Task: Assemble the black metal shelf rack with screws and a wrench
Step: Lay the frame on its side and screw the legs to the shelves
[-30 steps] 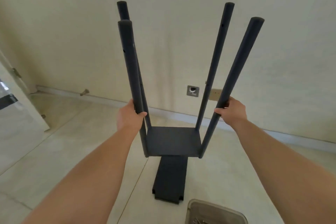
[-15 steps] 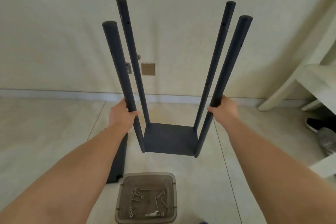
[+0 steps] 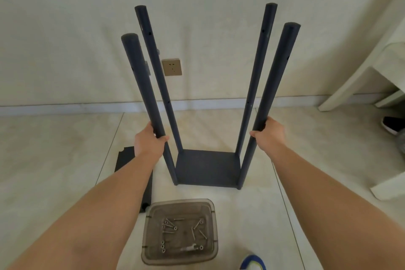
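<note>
I have the rack (image 3: 208, 166) standing on the tiled floor (image 3: 54, 149) in front of me, its one fitted shelf at the bottom and four posts rising from the corners. My left hand (image 3: 149, 140) is wrapped around the near left post (image 3: 142, 94), and my right hand (image 3: 266, 132) is wrapped around the near right post (image 3: 274, 85) at about the same height — a matched grip on both sides, which I judge keeps the frame from leaning or twisting while only the bottom shelf ties the posts together. The posts splay a little toward the top, so I think they need steadying until another shelf goes in. A loose black shelf panel (image 3: 133, 173) lies flat on the floor just to the left of the rack, partly under my left forearm — close enough to pick up next. Nearest to me sits a clear plastic tub (image 3: 210, 210) holding the screws (image 3: 171, 226) and a small wrench (image 3: 188, 247), kept within easy reach and out from underfoot. The small holes along the posts look like the places for the next shelf's screws, so I reckon much of the assembly is ahead.
</note>
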